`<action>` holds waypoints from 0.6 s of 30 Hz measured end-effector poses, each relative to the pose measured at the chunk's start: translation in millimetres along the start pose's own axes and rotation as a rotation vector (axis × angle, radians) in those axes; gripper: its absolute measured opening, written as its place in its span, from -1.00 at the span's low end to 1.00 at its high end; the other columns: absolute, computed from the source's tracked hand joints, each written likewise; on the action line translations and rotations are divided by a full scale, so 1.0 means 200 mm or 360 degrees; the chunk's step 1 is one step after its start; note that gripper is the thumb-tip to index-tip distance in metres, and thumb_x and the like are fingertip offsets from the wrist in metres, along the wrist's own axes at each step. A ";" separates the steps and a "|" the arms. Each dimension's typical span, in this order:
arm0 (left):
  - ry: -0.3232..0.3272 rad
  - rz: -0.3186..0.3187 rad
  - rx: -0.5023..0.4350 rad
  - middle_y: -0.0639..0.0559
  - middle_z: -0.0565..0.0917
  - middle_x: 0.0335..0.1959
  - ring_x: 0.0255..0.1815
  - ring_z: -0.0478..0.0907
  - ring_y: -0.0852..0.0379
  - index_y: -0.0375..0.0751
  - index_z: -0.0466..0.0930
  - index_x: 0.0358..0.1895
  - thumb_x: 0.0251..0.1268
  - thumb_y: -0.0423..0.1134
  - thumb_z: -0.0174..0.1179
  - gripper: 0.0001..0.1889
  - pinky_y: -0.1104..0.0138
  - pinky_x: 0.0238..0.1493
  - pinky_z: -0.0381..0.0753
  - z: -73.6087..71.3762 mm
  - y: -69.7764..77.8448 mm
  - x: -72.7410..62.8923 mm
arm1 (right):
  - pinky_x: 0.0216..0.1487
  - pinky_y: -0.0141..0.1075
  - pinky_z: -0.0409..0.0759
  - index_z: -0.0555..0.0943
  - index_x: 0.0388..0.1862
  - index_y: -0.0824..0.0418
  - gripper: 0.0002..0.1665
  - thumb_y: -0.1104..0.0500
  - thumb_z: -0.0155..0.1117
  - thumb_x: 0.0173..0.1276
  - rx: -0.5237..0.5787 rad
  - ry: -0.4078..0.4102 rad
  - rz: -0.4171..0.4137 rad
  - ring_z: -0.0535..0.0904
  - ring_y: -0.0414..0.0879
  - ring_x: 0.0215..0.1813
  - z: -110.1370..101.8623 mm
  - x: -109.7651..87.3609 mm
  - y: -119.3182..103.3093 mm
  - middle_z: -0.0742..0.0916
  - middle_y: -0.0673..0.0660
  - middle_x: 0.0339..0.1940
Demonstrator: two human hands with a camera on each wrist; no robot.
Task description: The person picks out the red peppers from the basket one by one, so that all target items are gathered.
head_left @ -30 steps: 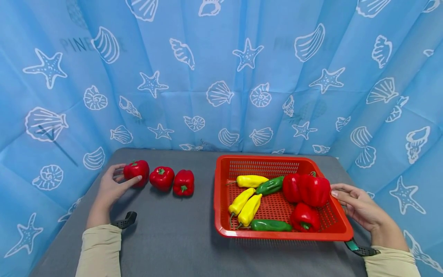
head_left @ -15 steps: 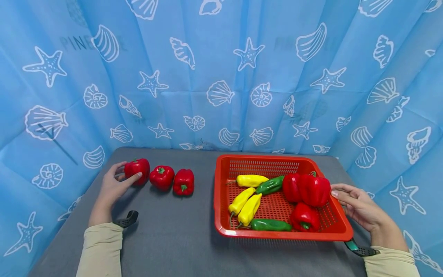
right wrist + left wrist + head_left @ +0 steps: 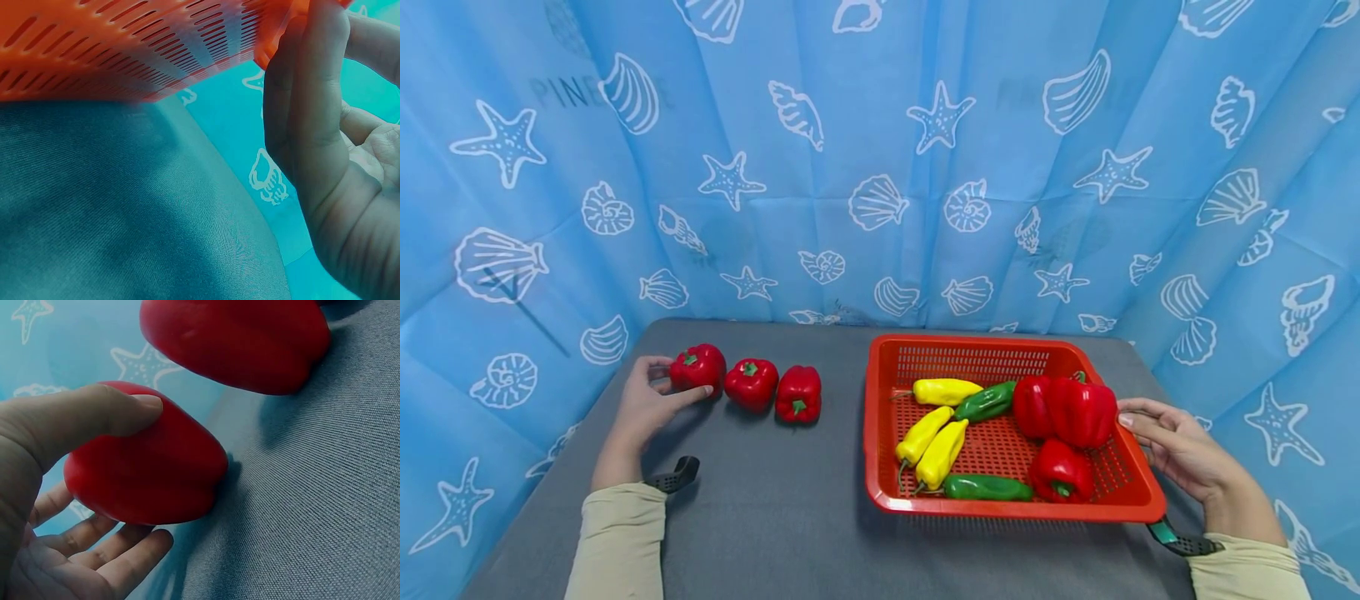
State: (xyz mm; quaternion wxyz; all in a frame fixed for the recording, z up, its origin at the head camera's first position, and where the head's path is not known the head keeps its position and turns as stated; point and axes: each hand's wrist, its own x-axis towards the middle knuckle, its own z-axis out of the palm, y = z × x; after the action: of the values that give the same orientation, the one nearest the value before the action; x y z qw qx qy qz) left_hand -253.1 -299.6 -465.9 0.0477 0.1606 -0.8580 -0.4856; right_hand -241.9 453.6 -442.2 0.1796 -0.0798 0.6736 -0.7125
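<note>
My left hand (image 3: 643, 408) is around a red bell pepper (image 3: 698, 367) at the table's far left, its thumb and fingers spread on either side. In the left wrist view the thumb (image 3: 134, 414) lies across this bell pepper (image 3: 156, 469), and the fingers are loosely bent below it. Two more red bell peppers, a middle one (image 3: 751, 385) and a right one (image 3: 798, 394), continue the row. My right hand (image 3: 1183, 450) pinches the right rim of an orange-red plastic basket (image 3: 874, 433); its fingers show beside the perforated wall (image 3: 156, 37) in the right wrist view.
Inside the basket lie several yellow long peppers (image 3: 942, 454), green long peppers (image 3: 987, 487) and red bell peppers (image 3: 1062, 471). A grey cloth covers the table (image 3: 767, 517). A blue shell-patterned curtain (image 3: 880, 167) hangs behind and at both sides.
The left red bell pepper has tipped more upright, with its stem turned toward me. My left thumb has slid lower and outward along it. The right hand and basket have stayed put.
</note>
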 end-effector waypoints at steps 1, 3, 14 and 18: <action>0.0002 0.0000 -0.0007 -0.45 0.16 0.62 0.55 0.22 -0.56 -0.24 0.00 0.64 0.20 0.01 0.58 0.11 -0.34 0.34 0.54 0.00 0.00 0.00 | -0.03 -0.18 0.83 0.71 0.14 -0.05 -0.56 0.30 -0.10 0.73 0.0003 -0.0001 0.0001 0.85 -0.13 -0.06 0.00 0.00 0.00 0.85 -0.05 -0.01; 0.0008 0.0003 -0.0018 -0.46 0.16 0.63 0.55 0.22 -0.56 -0.23 -0.02 0.66 0.20 0.00 0.58 0.13 -0.34 0.35 0.53 0.01 0.00 0.00 | -0.03 -0.18 0.83 0.71 0.15 -0.05 -0.56 0.30 -0.10 0.73 0.0010 -0.0003 0.0001 0.85 -0.13 -0.06 0.00 0.00 0.00 0.85 -0.05 -0.01; -0.0042 0.0034 0.0035 -0.49 0.14 0.64 0.56 0.18 -0.59 -0.19 -0.07 0.72 0.25 0.03 0.54 0.15 -0.38 0.38 0.49 0.00 0.01 0.00 | -0.03 -0.19 0.83 0.71 0.15 -0.05 -0.56 0.30 -0.09 0.73 -0.0004 0.0016 -0.0002 0.85 -0.12 -0.06 -0.01 0.00 0.01 0.85 -0.05 0.00; -0.0063 0.0053 0.0062 -0.49 0.15 0.63 0.56 0.20 -0.58 -0.20 -0.06 0.72 0.26 0.05 0.53 0.14 -0.37 0.40 0.48 -0.01 0.01 0.00 | -0.03 -0.20 0.83 0.70 0.15 -0.06 -0.57 0.29 -0.09 0.73 -0.0014 0.0024 0.0002 0.85 -0.13 -0.06 -0.01 0.00 0.01 0.85 -0.06 0.00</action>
State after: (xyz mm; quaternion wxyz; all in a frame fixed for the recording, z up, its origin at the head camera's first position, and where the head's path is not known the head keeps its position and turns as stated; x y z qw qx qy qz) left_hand -252.9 -299.7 -463.4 0.0357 0.1377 -0.8706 -0.4710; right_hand -242.2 455.6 -444.9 0.1748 -0.0749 0.6781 -0.7099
